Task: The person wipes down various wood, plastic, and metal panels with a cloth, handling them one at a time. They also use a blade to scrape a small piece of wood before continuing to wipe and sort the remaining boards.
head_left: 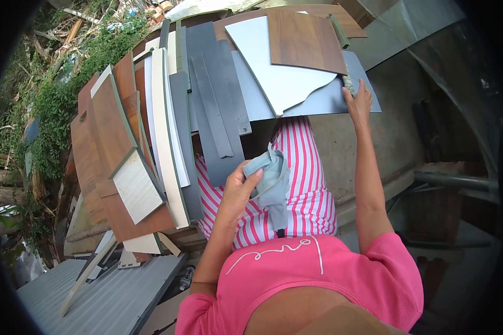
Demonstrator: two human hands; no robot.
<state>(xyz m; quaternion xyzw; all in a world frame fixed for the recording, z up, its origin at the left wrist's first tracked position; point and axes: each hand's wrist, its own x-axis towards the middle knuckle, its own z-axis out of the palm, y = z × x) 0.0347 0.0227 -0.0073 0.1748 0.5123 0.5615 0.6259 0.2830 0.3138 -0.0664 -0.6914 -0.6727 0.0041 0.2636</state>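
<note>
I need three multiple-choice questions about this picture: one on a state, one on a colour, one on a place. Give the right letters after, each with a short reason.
1. How is the left hand?
A) open and empty
B) closed around a cloth
C) flat on a plank

2. What colour is the cloth?
A) red
B) black
C) pale blue-grey

3. Where is the right hand?
A) on the cloth
B) at the edge of the grey board
C) on the left hand

Answers: 1 B, its fingers wrap the bunched fabric; 2 C, the fabric looks pale blue-grey; 3 B, its fingers touch the board's edge.

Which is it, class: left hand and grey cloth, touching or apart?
Touching: the head view shows the left hand gripping the grey cloth.
</note>
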